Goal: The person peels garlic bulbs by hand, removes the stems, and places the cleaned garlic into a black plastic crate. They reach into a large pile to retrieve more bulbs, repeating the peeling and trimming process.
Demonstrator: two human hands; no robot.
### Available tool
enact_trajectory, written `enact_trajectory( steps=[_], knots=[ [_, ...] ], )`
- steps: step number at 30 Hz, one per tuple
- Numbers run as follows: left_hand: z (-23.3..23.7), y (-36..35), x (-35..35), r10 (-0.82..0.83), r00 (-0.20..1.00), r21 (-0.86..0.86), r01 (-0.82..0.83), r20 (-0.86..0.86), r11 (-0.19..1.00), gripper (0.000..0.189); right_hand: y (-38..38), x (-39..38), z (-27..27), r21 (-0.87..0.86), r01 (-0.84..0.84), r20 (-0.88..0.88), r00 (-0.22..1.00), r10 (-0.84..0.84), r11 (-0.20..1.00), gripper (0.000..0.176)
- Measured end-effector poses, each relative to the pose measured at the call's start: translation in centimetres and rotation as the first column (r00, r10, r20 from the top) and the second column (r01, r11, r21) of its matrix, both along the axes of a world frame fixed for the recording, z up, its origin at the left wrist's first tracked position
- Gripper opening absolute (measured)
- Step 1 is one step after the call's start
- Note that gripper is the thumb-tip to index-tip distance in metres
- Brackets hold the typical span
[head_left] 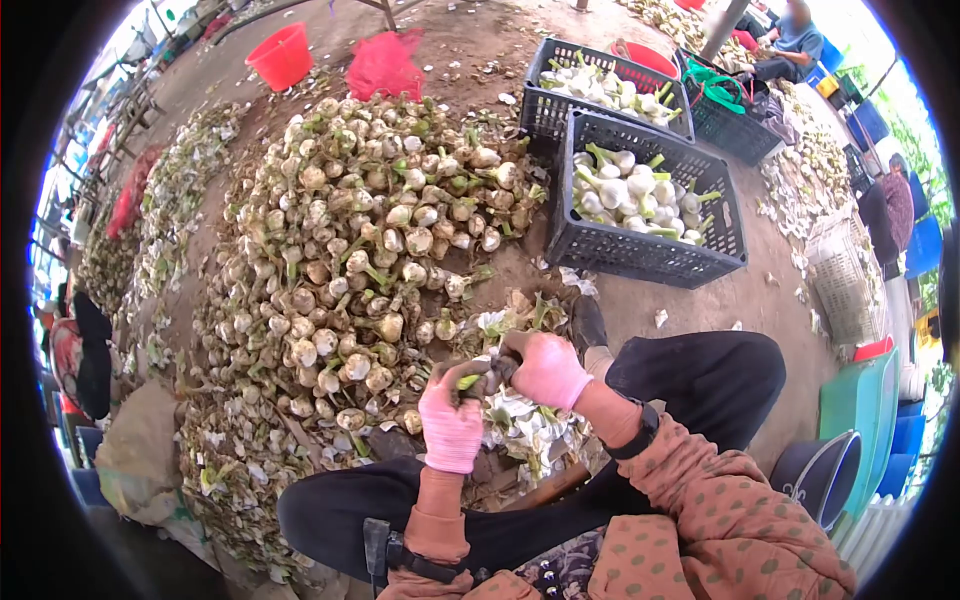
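Note:
My left hand (452, 425), in a pink glove with dark fingers, is closed around a garlic bulb whose green stem (467, 382) shows between the fingers. Right against it, my right hand (548, 368) in a matching glove is closed too, and its fingers hide whatever they hold. Both hands meet above my lap, between my spread knees. Pale garlic skins (530, 428) lie on the ground just below them. Ahead and to the left spreads a large heap of unpeeled, soil-stained garlic bulbs (350, 235).
A black crate (650, 255) of clean white garlic stands ahead right, with another crate (535, 110) behind it. Farther back are a red bucket (280, 57) and a red mesh bag (386, 66). A dark bucket (820, 475) stands at my right. Another person (797, 45) sits at the far right.

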State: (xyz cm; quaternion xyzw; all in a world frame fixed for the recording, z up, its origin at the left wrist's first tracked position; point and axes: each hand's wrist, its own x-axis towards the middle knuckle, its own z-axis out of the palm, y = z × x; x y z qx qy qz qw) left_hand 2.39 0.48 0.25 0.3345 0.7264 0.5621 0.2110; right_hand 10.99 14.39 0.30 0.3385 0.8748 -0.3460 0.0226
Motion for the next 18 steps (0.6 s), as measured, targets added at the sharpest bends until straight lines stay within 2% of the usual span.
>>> enact_trajectory(
  steps=[1,2,4,5,6,7,8,10,11,12,13,14,16,17,18],
  knots=[
    [-0.2,0.1,0.0,0.023,0.98,0.084,-0.04,0.195,0.996,0.023,0.7,0.2,-0.6,-0.057,0.044,0.015,0.999,-0.043,0.997,0.021],
    [-1.2,-0.4,-0.3,0.016,0.895,0.125,-0.081,0.446,0.989,0.021,1.5,0.5,-3.0,-0.078,0.05,0.13,0.991,-0.04,0.996,0.026],
    [0.0,-0.2,-0.4,0.046,0.794,0.181,-0.194,0.606,0.964,0.019,2.1,2.6,-7.9,-0.056,0.002,0.414,0.91,0.021,0.998,0.031],
    [-1.1,-0.6,-0.9,0.006,0.693,0.244,-0.262,0.721,0.934,0.021,2.1,3.7,-9.4,-0.109,-0.098,0.449,0.883,0.136,0.989,0.031],
    [-0.7,-0.5,-1.0,0.016,0.693,0.242,-0.273,0.721,0.931,0.021,1.9,4.4,-10.3,-0.171,-0.197,0.482,0.838,0.257,0.965,0.031],
    [0.1,-0.4,-0.9,0.046,0.58,0.217,-0.376,0.813,0.901,0.022,1.3,3.6,-6.8,-0.226,-0.227,0.481,0.82,0.311,0.947,0.03],
    [0.5,-0.2,-0.9,0.057,0.458,0.184,-0.465,0.887,0.866,0.024,1.1,3.9,-8.3,-0.215,-0.156,0.363,0.903,0.227,0.964,0.031],
    [-0.6,-0.2,-1.2,0.058,0.415,0.165,-0.482,0.908,0.86,0.025,1.4,3.5,-8.5,-0.09,-0.124,0.093,0.987,0.132,0.988,0.034],
    [-1.1,-0.4,-1.4,0.029,0.362,0.167,-0.497,0.932,0.852,0.025,1.7,3.0,-7.3,-0.089,-0.122,0.09,0.987,0.13,0.988,0.034],
    [-1.4,-0.4,-1.5,-0.002,0.308,0.168,-0.514,0.951,0.841,0.026,2.1,2.4,-5.9,-0.259,-0.101,-0.143,0.988,0.065,0.961,0.037],
    [-1.6,-0.4,-1.6,0.025,0.264,0.122,-0.524,0.964,0.843,0.024,2.1,1.9,-4.4,-0.42,-0.118,-0.351,0.936,-0.041,0.9,0.04],
    [-2.0,-0.7,-1.6,0.019,0.265,0.127,-0.521,0.964,0.844,0.024,1.6,1.6,-3.2,-0.416,-0.116,-0.352,0.935,-0.042,0.902,0.04],
    [-3.4,-1.2,-1.3,0.106,0.393,0.089,-0.447,0.913,0.89,0.025,1.1,0.8,-1.4,-0.695,-0.254,-0.494,0.849,-0.189,0.673,0.049],
    [-4.0,-0.7,-1.1,0.127,0.459,0.078,-0.402,0.88,0.912,0.025,0.9,0.3,-2.1,-0.59,-0.289,-0.537,0.838,-0.099,0.754,0.052],
    [-4.4,-0.3,-0.9,0.085,0.463,0.108,-0.375,0.882,0.921,0.025,0.6,0.0,-2.9,-0.478,-0.324,-0.564,0.825,-0.003,0.816,0.056]
  ],
)
